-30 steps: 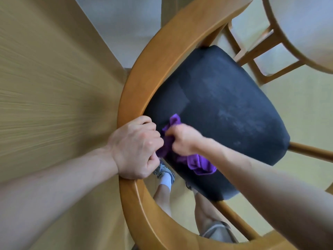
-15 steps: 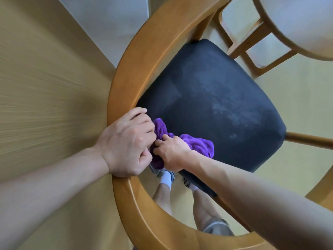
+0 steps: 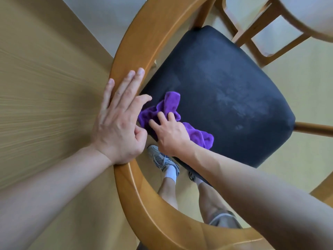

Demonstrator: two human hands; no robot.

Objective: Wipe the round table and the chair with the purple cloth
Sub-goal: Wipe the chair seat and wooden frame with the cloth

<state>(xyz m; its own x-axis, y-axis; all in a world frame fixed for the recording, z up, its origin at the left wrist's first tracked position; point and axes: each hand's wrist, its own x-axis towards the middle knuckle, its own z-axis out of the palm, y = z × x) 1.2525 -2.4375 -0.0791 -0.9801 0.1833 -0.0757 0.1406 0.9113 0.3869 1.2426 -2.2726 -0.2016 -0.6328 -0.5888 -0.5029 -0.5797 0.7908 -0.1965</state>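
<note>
I look straight down on the chair, with its curved wooden backrest (image 3: 144,42) arching from top to bottom and its dark padded seat (image 3: 225,91) to the right. The purple cloth (image 3: 167,107) lies crumpled on the seat's near left corner. My right hand (image 3: 169,131) presses on the cloth with its fingers dug into the folds. My left hand (image 3: 120,120) lies flat on the backrest rail, fingers straight, thumb reaching toward the cloth. The round table (image 3: 310,17) shows only as a pale top with a wooden rim at the top right.
A wood-grain wall panel (image 3: 45,87) fills the left side, close against the backrest. Wooden table legs and braces (image 3: 261,35) stand beyond the seat at the top right. My legs and grey shoes (image 3: 162,159) are on the pale floor between backrest and seat.
My left hand has let go of its grip on the backrest rail and now lies flat with fingers straight. My right hand has spread the cloth a little across the seat corner.
</note>
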